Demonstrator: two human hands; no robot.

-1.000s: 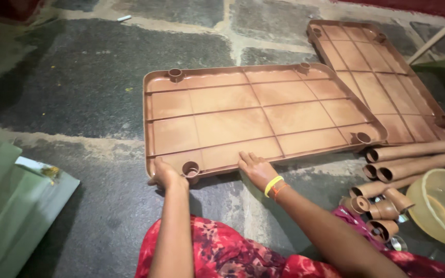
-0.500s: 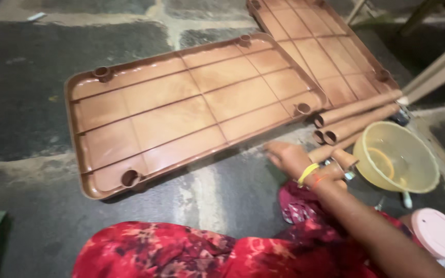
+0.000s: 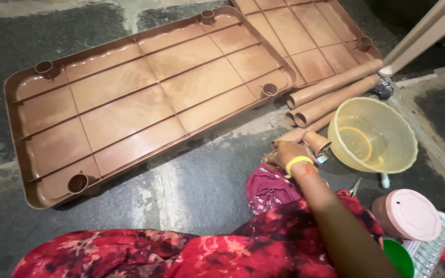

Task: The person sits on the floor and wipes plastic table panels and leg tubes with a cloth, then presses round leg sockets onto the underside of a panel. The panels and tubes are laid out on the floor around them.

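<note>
Fingers of the right hand (image 3: 284, 153) curl round a short brown tube (image 3: 298, 135) beside the yellow bowl (image 3: 382, 154); left hand out of view; a careless tug could, I judge, roll the long tubes (image 3: 330, 85) just beyond away.

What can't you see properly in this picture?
- Right hand, head view: its fingers curl under among the brown tubes, so what they grip is hidden.
- Left hand: nowhere in the picture.
- Green thing: cut off by the bottom edge.
- Second brown tray: its top is cut off by the upper edge.
- Small bits beside the yellow bowl: too small to name.
</note>
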